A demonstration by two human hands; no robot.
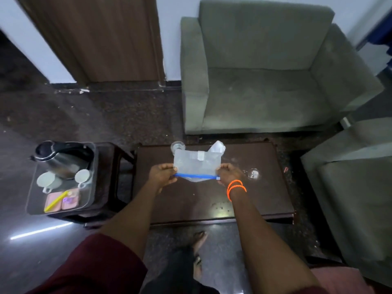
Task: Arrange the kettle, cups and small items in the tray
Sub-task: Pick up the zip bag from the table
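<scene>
A clear plastic zip bag (196,164) with a blue zip strip is held over the dark coffee table (212,200). My left hand (162,175) pinches its left end and my right hand (228,174) pinches its right end. To the left, a clear tray (34,200) stands on a small side table. In it are a black and steel kettle (61,158), two white cups (47,180) (82,176), pink sachets (70,202) and a yellow stick (55,201).
A glass (177,146) stands at the coffee table's far edge behind the bag, beside crumpled plastic (218,147). A green armchair (265,77) is beyond the table, another at the right (356,170). My foot (199,238) is on the dark floor.
</scene>
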